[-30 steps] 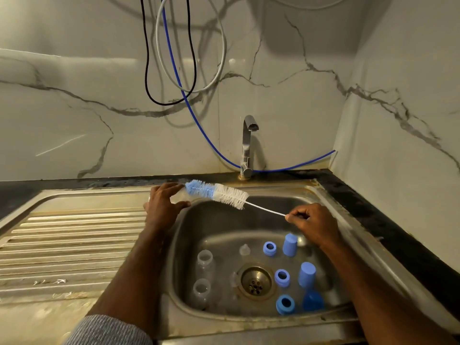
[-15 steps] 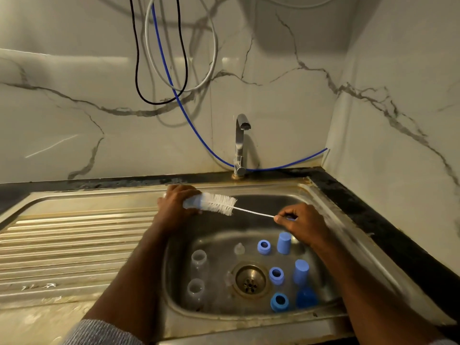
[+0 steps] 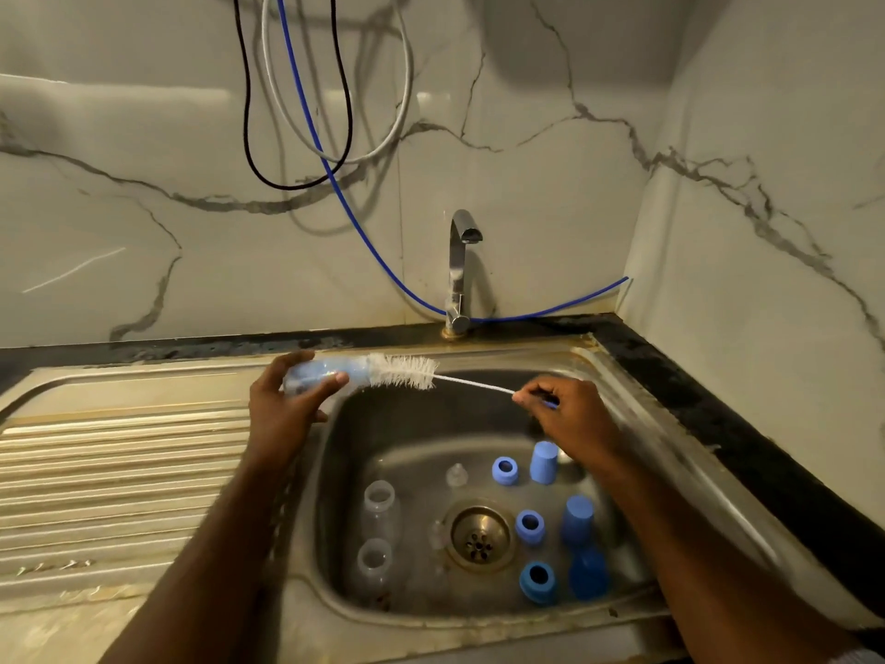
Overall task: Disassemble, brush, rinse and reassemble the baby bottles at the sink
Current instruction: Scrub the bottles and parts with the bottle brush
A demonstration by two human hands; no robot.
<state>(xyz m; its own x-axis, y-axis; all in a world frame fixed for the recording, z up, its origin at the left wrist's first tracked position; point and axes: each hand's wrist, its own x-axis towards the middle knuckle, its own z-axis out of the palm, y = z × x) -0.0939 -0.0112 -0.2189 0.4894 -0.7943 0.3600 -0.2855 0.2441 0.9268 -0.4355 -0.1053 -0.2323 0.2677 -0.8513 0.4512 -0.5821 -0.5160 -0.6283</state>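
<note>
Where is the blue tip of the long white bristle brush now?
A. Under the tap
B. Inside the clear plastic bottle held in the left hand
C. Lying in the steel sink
B: the brush enters the clear bottle gripped by the left hand; the right hand pinches its wire handle.

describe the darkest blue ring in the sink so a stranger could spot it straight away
Start at the round brass drain in the floor of the steel sink. Just right of it, three blue rings run from far to near. The darkest blue ring is the nearest of them, deeper in colour than the two paler ones, beside an equally dark blue cap.
</note>
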